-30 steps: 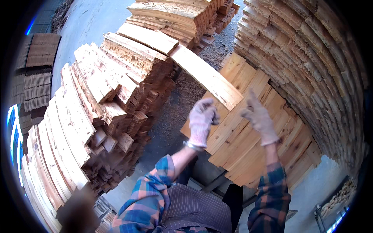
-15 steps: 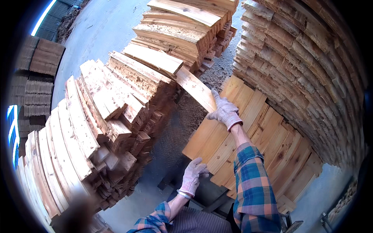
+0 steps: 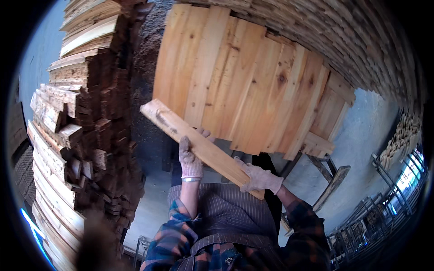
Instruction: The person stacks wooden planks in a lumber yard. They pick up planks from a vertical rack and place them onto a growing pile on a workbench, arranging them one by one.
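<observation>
Slanting plank (image 3: 205,151), far end leftward

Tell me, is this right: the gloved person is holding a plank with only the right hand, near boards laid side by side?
Not only the right hand: the head view shows the left hand gripping the plank too, near boards laid side by side.

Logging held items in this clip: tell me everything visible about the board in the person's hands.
The board looks like pale wood, long and narrow, with dark marks near its upper-left end. It slants down to the lower right, in front of the striped apron. The left-hand grip holds it around the middle, the right-hand grip near the lower-right end. It overlaps the planks in view; contact there is unclear.
</observation>
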`<state>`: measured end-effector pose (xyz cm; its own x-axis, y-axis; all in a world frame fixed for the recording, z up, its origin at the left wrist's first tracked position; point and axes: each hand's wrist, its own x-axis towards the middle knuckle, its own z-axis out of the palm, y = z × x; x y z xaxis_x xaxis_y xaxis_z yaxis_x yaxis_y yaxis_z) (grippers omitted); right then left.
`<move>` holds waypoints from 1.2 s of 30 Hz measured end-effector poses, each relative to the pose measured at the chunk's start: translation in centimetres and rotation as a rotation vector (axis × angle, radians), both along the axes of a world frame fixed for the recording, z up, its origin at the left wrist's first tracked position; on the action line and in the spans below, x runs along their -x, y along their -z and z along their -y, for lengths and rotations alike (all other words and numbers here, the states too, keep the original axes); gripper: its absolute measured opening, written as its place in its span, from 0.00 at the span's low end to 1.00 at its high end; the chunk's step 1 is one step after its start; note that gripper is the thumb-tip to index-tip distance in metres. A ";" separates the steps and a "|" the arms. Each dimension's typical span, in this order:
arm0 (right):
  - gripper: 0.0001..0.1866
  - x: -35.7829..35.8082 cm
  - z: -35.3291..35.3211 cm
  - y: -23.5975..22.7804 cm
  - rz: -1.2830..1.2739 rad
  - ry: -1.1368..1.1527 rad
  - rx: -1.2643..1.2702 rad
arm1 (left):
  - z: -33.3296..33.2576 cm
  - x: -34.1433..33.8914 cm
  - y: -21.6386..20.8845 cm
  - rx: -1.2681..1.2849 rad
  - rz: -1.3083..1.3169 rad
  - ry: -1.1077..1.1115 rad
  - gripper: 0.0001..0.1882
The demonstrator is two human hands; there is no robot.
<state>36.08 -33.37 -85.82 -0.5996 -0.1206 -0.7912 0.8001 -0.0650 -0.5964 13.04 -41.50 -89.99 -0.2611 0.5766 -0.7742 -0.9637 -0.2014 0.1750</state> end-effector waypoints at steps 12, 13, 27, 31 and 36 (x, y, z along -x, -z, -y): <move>0.38 -17.5 -7.0 11.9 0.206 0.551 -1.187 | 11.7 -12.0 18.9 0.832 -1.063 0.545 0.25; 0.38 -19.1 -8.5 12.8 0.278 0.704 -1.098 | 11.2 -12.4 18.6 0.878 -1.133 0.608 0.25; 0.35 -23.8 -17.8 19.2 0.072 1.070 -0.953 | 7.4 -13.2 21.5 0.924 -1.301 0.431 0.20; 0.34 -18.1 -16.7 11.7 0.286 0.819 -0.990 | 8.7 -10.3 20.1 -0.033 -0.133 -0.322 0.18; 0.35 -6.3 -9.0 6.9 -0.136 0.311 -0.798 | 4.8 -7.4 20.0 0.428 -0.242 -0.353 0.20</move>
<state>42.40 -24.35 -92.75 -0.6089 0.6250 -0.4884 0.7336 0.2096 -0.6464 20.45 -46.28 -109.98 -0.5776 0.0732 -0.8130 -0.7741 -0.3651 0.5171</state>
